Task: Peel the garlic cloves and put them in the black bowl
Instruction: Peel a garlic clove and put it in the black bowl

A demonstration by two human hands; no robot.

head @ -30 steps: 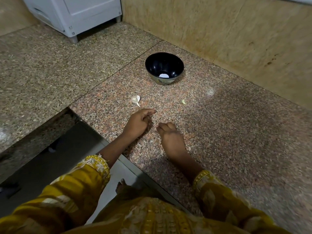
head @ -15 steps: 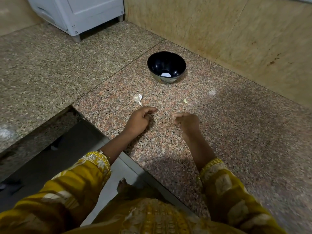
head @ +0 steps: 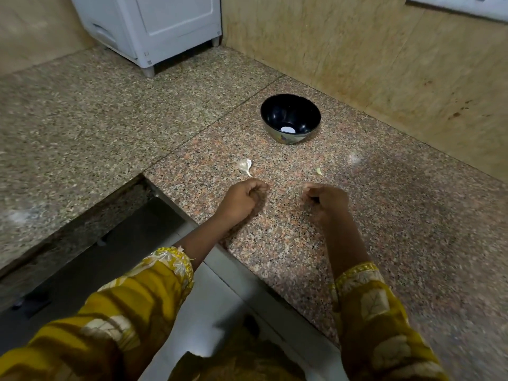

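A black bowl point(head: 268, 112) stands on the speckled granite counter point(head: 398, 215) near the wall, with a white spot at its bottom. An unpeeled garlic clove point(head: 244, 165) lies between the bowl and my left hand point(head: 242, 200). That hand rests on the counter with fingers curled; nothing shows inside it. My right hand point(head: 327, 200) hovers beside it, fingers curled, pinching a small pale piece that looks like a garlic clove. A small pale garlic bit point(head: 319, 171) lies just beyond my right hand.
A white appliance point(head: 154, 26) stands on the counter at the back left. A beige wall point(head: 384, 59) runs behind the bowl. The counter edge drops to a lower floor area point(head: 115, 243) on the left.
My right hand lifted off the counter, moved forward and right, and curled its fingers. My left hand stayed in place. The view shifted slightly.
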